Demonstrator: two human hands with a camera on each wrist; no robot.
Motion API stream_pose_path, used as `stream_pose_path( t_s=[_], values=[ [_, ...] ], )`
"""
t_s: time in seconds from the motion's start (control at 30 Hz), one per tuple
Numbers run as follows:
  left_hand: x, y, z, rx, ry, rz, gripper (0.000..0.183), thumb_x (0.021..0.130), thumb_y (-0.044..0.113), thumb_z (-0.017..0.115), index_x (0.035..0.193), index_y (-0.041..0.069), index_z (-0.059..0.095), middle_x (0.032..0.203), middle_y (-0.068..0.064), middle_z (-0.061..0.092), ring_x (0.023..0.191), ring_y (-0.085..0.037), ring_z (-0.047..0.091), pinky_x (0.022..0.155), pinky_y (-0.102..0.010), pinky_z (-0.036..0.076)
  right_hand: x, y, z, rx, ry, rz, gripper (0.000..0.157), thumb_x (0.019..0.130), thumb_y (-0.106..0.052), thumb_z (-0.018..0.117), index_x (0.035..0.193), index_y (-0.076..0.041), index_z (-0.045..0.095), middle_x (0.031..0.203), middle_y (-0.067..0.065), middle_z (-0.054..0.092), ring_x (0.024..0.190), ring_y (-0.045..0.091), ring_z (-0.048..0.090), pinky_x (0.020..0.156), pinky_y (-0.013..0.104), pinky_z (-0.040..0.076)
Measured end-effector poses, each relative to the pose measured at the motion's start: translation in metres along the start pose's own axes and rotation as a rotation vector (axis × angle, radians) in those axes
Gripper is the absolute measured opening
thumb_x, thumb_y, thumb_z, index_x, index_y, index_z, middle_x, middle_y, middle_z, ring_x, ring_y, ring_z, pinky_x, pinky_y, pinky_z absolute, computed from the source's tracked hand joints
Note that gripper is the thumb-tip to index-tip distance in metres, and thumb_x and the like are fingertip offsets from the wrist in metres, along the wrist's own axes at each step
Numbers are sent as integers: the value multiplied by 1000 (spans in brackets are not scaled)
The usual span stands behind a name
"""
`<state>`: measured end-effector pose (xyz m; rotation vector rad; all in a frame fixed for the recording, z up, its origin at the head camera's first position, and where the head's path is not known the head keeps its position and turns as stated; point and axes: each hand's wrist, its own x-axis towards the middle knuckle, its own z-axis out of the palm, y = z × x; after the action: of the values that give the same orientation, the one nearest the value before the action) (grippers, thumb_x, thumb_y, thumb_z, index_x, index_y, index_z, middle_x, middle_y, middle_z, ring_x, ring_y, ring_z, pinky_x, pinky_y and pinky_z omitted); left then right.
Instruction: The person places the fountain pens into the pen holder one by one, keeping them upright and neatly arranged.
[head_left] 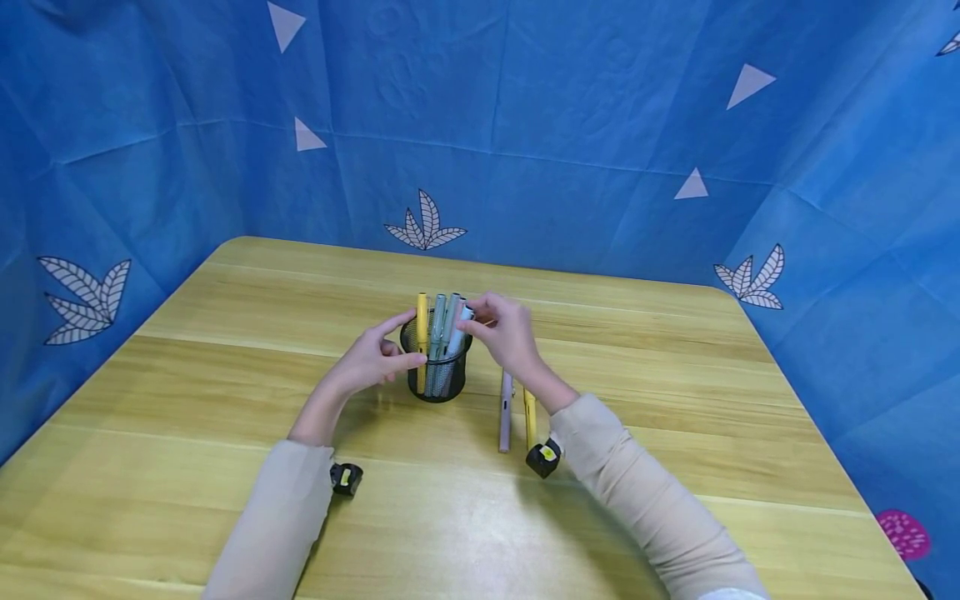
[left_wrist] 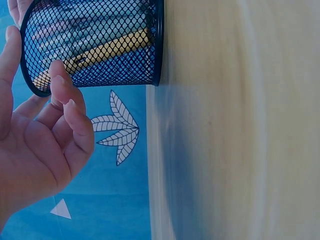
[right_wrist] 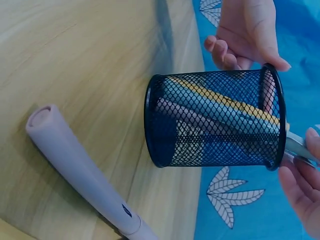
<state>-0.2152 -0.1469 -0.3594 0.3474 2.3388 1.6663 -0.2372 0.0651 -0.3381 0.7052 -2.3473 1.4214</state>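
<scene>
A black mesh pen holder (head_left: 452, 382) stands upright on the table with several pens in it, among them a yellow pen (head_left: 422, 325) and a green-blue pen (head_left: 438, 325). My left hand (head_left: 367, 360) holds the holder's rim from the left, thumb on the near side and index finger on the far side; its other fingers curl loosely beside the mesh (left_wrist: 115, 65). At the rim's right side, my right hand (head_left: 510, 332) pinches the upper end of a light blue pen (head_left: 456, 340) between thumb and fingers. That pen's lower part is inside the holder.
Right of the holder, a light purple pen (head_left: 505, 421) lies on the wooden table (head_left: 420, 517). Beside it is another yellow pen (head_left: 530, 417), partly hidden by the right wrist. A blue patterned cloth (head_left: 555, 125) hangs behind the table and along its sides.
</scene>
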Motion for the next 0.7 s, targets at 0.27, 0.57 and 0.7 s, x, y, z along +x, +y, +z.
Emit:
stream_pose_path(
  t_s=[0.27, 0.57, 0.7],
  values=[
    [0, 0, 0, 0, 7, 3, 74, 82, 21, 66, 143, 23, 23, 55, -3, 41, 48, -17, 41, 48, -27, 38, -1, 3, 1, -22, -28, 14, 26, 76, -9, 70, 100, 1, 65, 90, 12, 65, 75, 19, 60, 63, 24, 49],
    [-11, 23, 2, -5, -6, -9, 72, 85, 12, 62, 143, 12, 21, 55, -3, 39, 48, -17, 40, 49, -28, 39, -2, 10, -7, 61, -68, 141, 47, 78, -13, 70, 119, 4, 52, 92, 13, 61, 85, 23, 57, 71, 31, 48],
    [-14, 28, 3, 12, -4, -13, 71, 85, 11, 61, 143, 10, 20, 55, -3, 40, 48, -15, 40, 50, -28, 39, -3, 14, -11, 89, -74, 148, 46, 78, -13, 69, 118, 4, 53, 95, 14, 61, 88, 25, 56, 74, 35, 47]
  ],
)
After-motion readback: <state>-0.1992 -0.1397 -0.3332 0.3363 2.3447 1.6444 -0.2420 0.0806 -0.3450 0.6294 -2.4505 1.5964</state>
